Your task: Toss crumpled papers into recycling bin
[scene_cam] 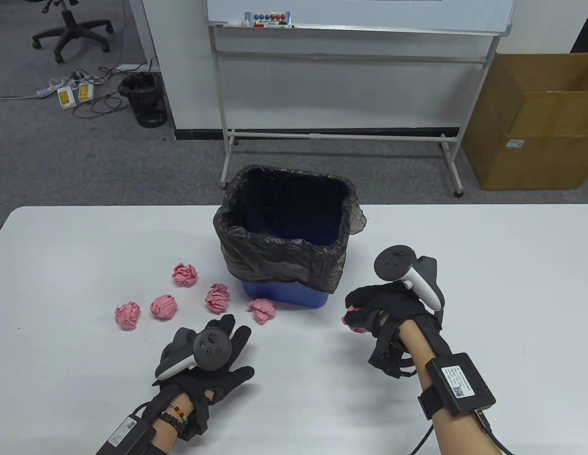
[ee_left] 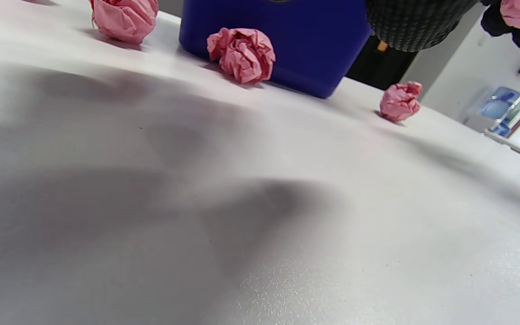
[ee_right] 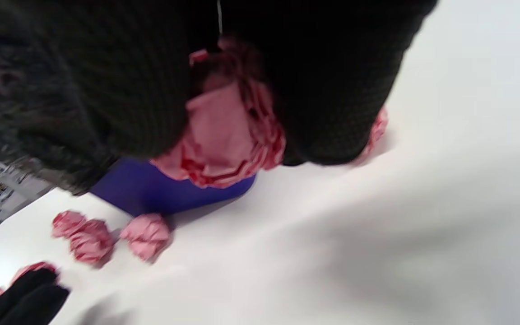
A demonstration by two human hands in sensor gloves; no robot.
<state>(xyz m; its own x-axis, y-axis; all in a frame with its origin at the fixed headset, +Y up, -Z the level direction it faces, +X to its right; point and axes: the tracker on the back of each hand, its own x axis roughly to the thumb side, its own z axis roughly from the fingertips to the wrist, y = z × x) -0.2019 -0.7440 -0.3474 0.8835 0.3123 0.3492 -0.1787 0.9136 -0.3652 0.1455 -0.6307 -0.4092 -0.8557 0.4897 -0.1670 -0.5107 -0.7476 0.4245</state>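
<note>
A blue bin (scene_cam: pixel 284 296) lined with a black bag (scene_cam: pixel 284 246) stands on the white table (scene_cam: pixel 488 284). Several pink crumpled paper balls lie to its left, the nearest (scene_cam: pixel 262 310) by the bin's front corner. My right hand (scene_cam: pixel 358 308) grips one pink ball (ee_right: pixel 224 135) just above the table, right of the bin. In the left wrist view another ball (ee_left: pixel 400 101) lies on the table under that hand. My left hand (scene_cam: pixel 230 343) rests on the table with fingers spread and holds nothing, just in front of the balls.
Beyond the table's far edge stand a whiteboard frame (scene_cam: pixel 341 135), a cardboard box (scene_cam: pixel 536 123) at the right and a black mesh bin (scene_cam: pixel 144 99) on the floor at the left. The bin's open top (scene_cam: pixel 294 204) faces up.
</note>
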